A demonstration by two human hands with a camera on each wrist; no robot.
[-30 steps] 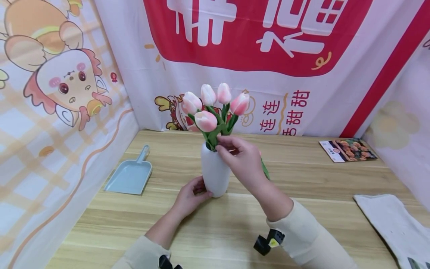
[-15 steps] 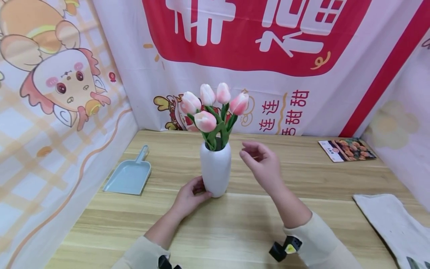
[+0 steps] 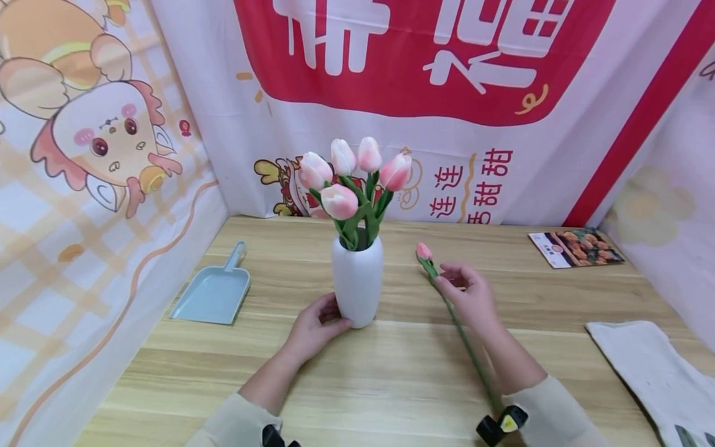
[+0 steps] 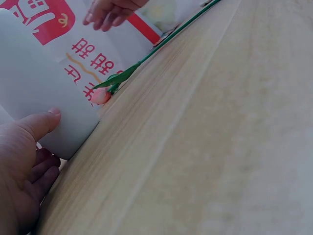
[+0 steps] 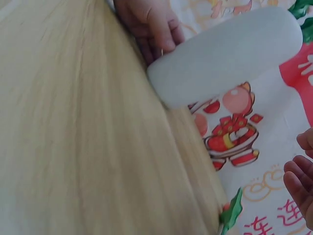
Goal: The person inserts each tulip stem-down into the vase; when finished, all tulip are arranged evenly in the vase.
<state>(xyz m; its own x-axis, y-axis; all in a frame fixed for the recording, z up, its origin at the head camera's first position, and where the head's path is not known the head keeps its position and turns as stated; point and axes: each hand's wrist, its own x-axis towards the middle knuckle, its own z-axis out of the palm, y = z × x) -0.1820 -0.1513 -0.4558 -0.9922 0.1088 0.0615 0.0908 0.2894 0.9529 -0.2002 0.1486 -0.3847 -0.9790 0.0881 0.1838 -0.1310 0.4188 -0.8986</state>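
Observation:
A white vase (image 3: pixel 357 282) stands upright on the table, holding several pink-and-white tulips (image 3: pixel 339 202) with green leaves. My left hand (image 3: pixel 314 329) grips the vase low at its base; the left wrist view has the thumb (image 4: pixel 43 123) against its side and the fingers around the bottom. To the right of the vase a single pink tulip (image 3: pixel 424 252) lies on the table, its long stem running toward me. Over that stem hovers my right hand (image 3: pixel 469 297), fingers loosely bent and apart, holding nothing; in the left wrist view it is raised above the flower.
A light blue dustpan (image 3: pixel 215 293) lies at the left of the wooden table (image 3: pixel 391 391). At the right back is a card with a food picture (image 3: pixel 578 248), and nearer me a white cloth (image 3: pixel 653 372). Printed fabric (image 3: pixel 357 112) closes off the back and sides.
My right hand has let go of the tulip stems at the vase mouth and moved right and down over the lying tulip. The left hand keeps its place on the vase.

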